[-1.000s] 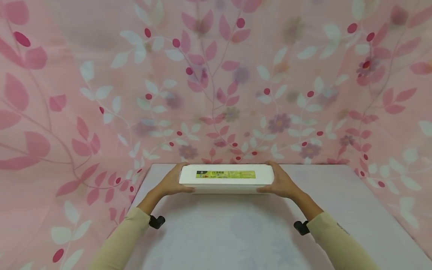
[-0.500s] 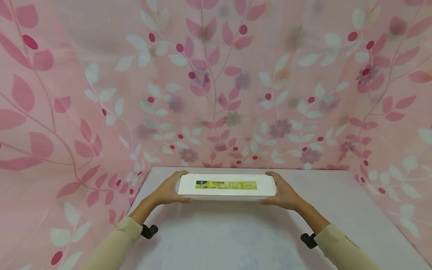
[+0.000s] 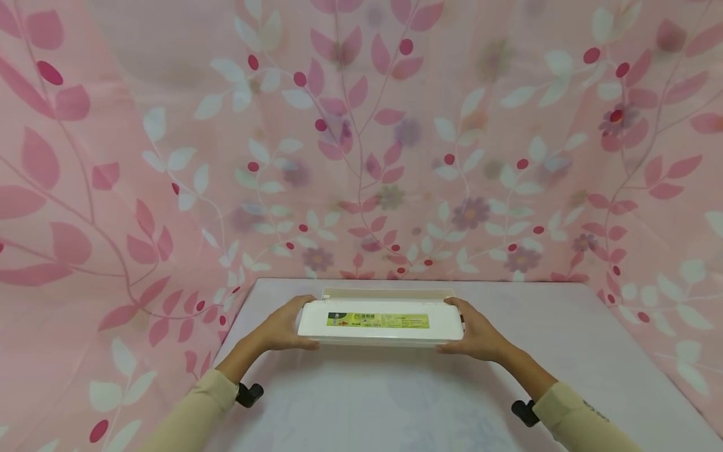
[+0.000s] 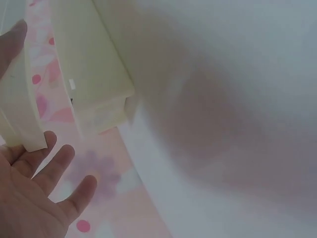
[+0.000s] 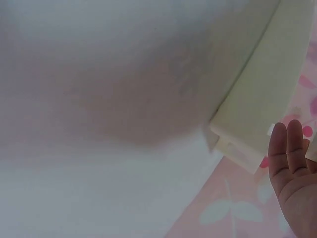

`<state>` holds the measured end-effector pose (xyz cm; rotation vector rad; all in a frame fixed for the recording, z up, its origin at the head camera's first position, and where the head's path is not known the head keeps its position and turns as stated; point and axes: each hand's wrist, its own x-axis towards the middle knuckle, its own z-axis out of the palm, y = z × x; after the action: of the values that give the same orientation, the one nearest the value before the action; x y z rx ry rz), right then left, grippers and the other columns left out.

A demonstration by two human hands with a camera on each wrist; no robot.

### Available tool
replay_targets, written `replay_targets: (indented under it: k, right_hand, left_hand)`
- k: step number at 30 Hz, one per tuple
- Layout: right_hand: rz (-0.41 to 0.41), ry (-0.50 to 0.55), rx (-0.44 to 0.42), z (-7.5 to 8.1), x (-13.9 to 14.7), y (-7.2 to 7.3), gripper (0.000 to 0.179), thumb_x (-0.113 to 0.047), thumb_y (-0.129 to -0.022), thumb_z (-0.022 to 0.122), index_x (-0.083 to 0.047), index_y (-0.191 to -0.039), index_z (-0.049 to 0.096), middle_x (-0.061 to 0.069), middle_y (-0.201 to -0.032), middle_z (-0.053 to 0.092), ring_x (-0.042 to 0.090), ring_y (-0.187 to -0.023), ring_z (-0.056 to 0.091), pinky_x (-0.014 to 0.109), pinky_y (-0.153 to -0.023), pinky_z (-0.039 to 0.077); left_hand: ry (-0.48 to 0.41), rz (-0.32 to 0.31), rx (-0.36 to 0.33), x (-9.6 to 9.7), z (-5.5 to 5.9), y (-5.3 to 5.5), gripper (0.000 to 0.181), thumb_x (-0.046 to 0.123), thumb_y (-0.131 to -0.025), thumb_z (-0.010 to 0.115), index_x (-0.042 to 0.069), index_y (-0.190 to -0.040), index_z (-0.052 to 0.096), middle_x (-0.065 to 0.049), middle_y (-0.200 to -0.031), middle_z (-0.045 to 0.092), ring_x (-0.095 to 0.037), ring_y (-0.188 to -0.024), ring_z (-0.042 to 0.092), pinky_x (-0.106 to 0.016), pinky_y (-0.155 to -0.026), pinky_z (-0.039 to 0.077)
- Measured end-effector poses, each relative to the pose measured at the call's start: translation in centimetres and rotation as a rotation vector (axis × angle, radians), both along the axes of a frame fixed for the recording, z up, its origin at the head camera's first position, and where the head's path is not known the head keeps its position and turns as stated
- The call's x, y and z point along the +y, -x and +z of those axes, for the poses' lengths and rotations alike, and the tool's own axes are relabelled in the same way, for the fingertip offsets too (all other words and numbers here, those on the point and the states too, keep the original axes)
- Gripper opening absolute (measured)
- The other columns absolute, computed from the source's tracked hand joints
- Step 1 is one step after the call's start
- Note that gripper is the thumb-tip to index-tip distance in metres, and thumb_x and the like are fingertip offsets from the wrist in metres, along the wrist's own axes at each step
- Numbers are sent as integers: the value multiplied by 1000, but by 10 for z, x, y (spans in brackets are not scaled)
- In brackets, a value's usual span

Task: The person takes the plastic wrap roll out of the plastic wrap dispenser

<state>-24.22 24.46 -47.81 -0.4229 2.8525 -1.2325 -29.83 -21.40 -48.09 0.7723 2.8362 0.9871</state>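
Note:
A long white cling film box lid [image 3: 378, 328], with a yellow-green label, is held level by its two ends. My left hand [image 3: 285, 326] grips its left end, thumb along the near edge and fingers at the far side. At the other end my right hand [image 3: 477, 331] grips it the same way. Behind the lid, the pale box base [image 3: 390, 293] rests on the table, apart from the lid. In the left wrist view a gap separates the lid [image 4: 20, 106] from the base [image 4: 91, 64]. The right wrist view shows the base [image 5: 262, 89] beside my right fingers.
A pale cloth covers the table [image 3: 384, 402], and its far edge lies just behind the base. Pink floral curtain [image 3: 361, 138] hangs around the back and sides. Dark wrist cameras, left [image 3: 250, 395] and right [image 3: 525, 413], sit under my cuffs.
Both hands have drawn the lid up and toward me, off the base. The base now shows behind it, where earlier the lid covered it.

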Motion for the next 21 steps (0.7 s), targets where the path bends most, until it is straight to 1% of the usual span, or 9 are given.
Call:
replay_targets:
  k: [3, 5, 10, 15, 21]
  right_hand:
    - [-3, -11, -9, -4, 1, -1, 108, -37, -63, 94, -9, -147, 33, 11, -132, 52, 26, -104, 55, 33, -81, 51]
    - [-2, -7, -26, -6, 2, -2, 108, -37, -63, 94, -10, -147, 32, 10, -133, 51, 25, -104, 54, 34, -83, 51]
    - [7, -11, -54, -11, 3, -3, 108, -37, -63, 94, -9, -146, 31, 10, -132, 51, 24, -106, 55, 34, -83, 49]
    - [22, -45, -55, -18, 4, -5, 107, -39, -61, 95, -8, -143, 34, 9, -129, 52, 23, -105, 54, 36, -86, 49]
    - [52, -60, -57, -24, 5, -10, 108, -39, -61, 95, -4, -143, 33, 9, -128, 52, 19, -104, 53, 32, -86, 48]
  left_hand:
    - [-36, -5, -16, 0, -2, -2, 107, 49, -57, 93, 9, -142, 43, -2, -132, 54, -21, -114, 52, -54, -103, 43]
    - [-49, -18, -12, 1, -2, -2, 106, 48, -57, 93, 9, -141, 43, -3, -133, 53, -21, -115, 52, -55, -104, 42]
    - [-64, -54, -4, 0, -7, -4, 103, 48, -58, 93, 9, -139, 44, -4, -132, 54, -21, -117, 52, -53, -104, 42]
    - [-30, -57, -14, -3, -15, -9, 100, 50, -57, 93, 13, -137, 47, -2, -132, 56, -21, -121, 53, -54, -105, 43]
    - [12, -52, -34, -4, -28, -13, 102, 50, -58, 92, 12, -140, 45, -3, -137, 55, -23, -127, 51, -55, -108, 40]
